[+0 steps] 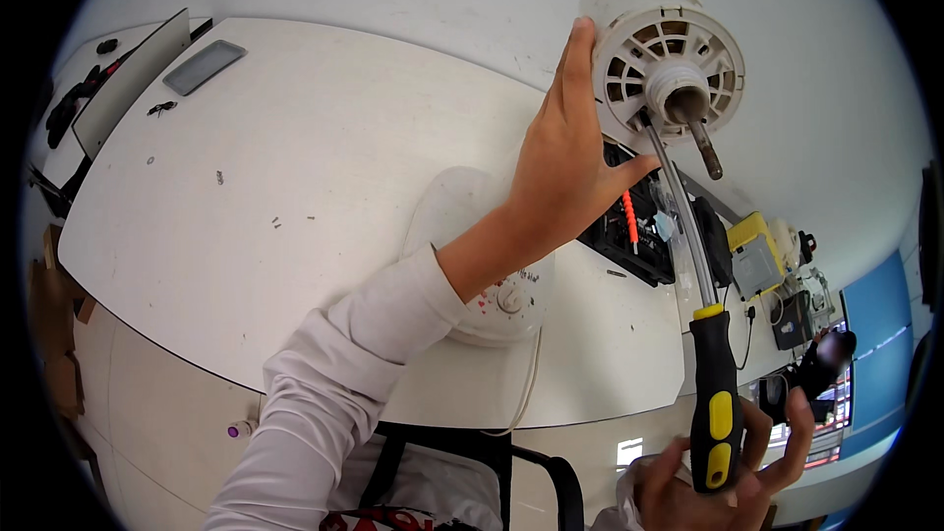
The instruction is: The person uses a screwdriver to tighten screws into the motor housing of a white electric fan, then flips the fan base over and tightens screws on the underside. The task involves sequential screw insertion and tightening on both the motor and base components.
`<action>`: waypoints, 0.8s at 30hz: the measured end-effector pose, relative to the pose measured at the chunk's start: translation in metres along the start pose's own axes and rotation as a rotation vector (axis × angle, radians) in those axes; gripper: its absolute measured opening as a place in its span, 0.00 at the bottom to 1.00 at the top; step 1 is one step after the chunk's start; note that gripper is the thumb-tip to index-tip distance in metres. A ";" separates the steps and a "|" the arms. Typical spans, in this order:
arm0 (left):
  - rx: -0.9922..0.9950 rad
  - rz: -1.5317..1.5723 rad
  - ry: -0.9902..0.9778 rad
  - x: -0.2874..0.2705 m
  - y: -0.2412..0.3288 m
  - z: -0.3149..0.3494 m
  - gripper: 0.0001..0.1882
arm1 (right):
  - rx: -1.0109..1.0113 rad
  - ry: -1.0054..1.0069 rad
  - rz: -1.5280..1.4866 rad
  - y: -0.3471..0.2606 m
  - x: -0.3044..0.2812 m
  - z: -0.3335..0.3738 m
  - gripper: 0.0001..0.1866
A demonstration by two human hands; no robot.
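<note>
Screwdriver (707, 312) nearest, tip at motor hsg (675, 74). R hand (688, 503): grip spread loosely abt handle end. L hand (562, 162): grip clasping hsg's left side.

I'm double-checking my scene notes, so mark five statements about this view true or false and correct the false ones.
1. The left hand touches the white, round, slotted plastic housing. True.
2. The long, black-and-yellow-handled metal screwdriver points away from that housing. False: it points toward the housing's slotted face.
3. The right hand is at the screwdriver's handle. True.
4. The flat, grey, rectangular device lies on the floor. False: it lies on the smooth white tabletop.
5. The left forearm passes above a round, white plastic base. True.
</note>
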State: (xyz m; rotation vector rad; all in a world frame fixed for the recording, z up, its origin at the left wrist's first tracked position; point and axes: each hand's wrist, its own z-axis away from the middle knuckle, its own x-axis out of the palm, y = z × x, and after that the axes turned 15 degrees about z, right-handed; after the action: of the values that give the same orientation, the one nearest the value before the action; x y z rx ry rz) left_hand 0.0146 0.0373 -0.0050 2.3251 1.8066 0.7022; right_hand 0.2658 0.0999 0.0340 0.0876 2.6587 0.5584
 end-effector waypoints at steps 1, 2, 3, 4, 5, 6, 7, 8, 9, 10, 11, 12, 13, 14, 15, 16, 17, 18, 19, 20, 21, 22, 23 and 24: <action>-0.006 -0.004 -0.003 -0.002 0.000 0.000 0.58 | 0.020 0.013 -0.006 0.001 0.002 0.002 0.31; -0.012 -0.008 -0.006 -0.004 0.000 0.000 0.58 | 0.060 -0.119 0.059 -0.001 -0.011 0.002 0.24; -0.015 -0.009 -0.006 -0.005 0.000 0.001 0.58 | 0.100 -0.251 0.123 -0.003 -0.022 0.000 0.19; -0.018 -0.010 -0.006 -0.006 -0.001 0.001 0.58 | 0.121 -0.230 0.248 0.000 -0.017 0.001 0.18; -0.019 -0.005 -0.010 -0.006 0.000 0.002 0.58 | 0.216 -0.186 0.261 0.000 -0.010 -0.001 0.18; -0.023 0.007 -0.010 -0.004 0.000 0.001 0.58 | 0.298 -0.091 0.299 0.003 0.000 -0.001 0.18; -0.026 0.019 -0.009 -0.002 0.000 0.001 0.58 | 0.379 0.005 0.336 0.004 0.008 -0.004 0.17; -0.030 0.030 -0.009 -0.001 0.000 0.000 0.57 | 0.342 0.008 0.291 0.000 0.008 -0.009 0.18; -0.023 0.029 -0.002 0.000 -0.001 0.000 0.57 | 0.259 0.077 0.264 0.000 0.010 -0.008 0.18; -0.016 0.030 0.006 0.001 -0.001 0.000 0.57 | 0.177 0.146 0.239 0.001 0.013 -0.004 0.19; -0.009 0.032 0.012 0.002 -0.001 0.000 0.57 | 0.115 0.086 0.191 0.004 0.008 0.001 0.19; -0.010 0.026 0.008 0.000 -0.001 0.000 0.57 | 0.060 0.023 0.131 0.005 0.005 0.004 0.23; -0.011 0.022 0.004 -0.002 -0.001 0.000 0.57 | 0.007 -0.042 0.068 0.005 0.003 0.004 0.29; -0.013 0.018 0.000 -0.003 0.000 0.000 0.57 | -0.051 -0.227 0.144 0.004 -0.011 -0.001 0.29; -0.017 0.014 -0.001 -0.004 0.000 0.000 0.57 | -0.112 -0.410 0.222 -0.003 -0.022 -0.014 0.28; -0.022 0.010 -0.002 -0.004 0.000 0.001 0.57 | 0.062 -0.294 0.215 -0.003 -0.014 -0.008 0.18; -0.027 0.005 -0.004 -0.004 0.000 0.001 0.57 | 0.235 -0.178 0.205 -0.003 -0.004 0.000 0.21; -0.027 0.011 -0.001 -0.002 0.000 0.001 0.57 | 0.428 -0.099 0.185 -0.003 -0.003 0.002 0.23; -0.028 0.017 0.002 -0.001 0.001 0.000 0.57 | 0.476 -0.029 0.231 -0.001 0.007 0.002 0.27; -0.028 0.024 0.004 0.001 0.001 0.000 0.57 | 0.329 -0.010 0.228 0.001 0.007 -0.003 0.28; -0.028 0.023 0.005 0.000 0.001 0.000 0.57 | 0.183 0.010 0.211 -0.001 0.007 -0.011 0.30; -0.028 0.023 0.005 0.000 0.001 0.001 0.57 | 0.133 -0.069 0.147 -0.002 0.002 -0.011 0.26; -0.028 0.023 0.006 -0.001 0.001 0.001 0.57 | 0.086 -0.152 0.080 -0.003 -0.003 -0.011 0.24; -0.020 0.017 0.007 -0.002 0.001 0.001 0.57 | 0.042 -0.235 0.010 -0.003 -0.008 -0.011 0.24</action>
State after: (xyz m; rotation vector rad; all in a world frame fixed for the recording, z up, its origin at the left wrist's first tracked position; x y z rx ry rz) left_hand 0.0153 0.0354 -0.0060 2.3313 1.7763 0.7274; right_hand 0.2685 0.0916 0.0448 0.1683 2.4430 0.4643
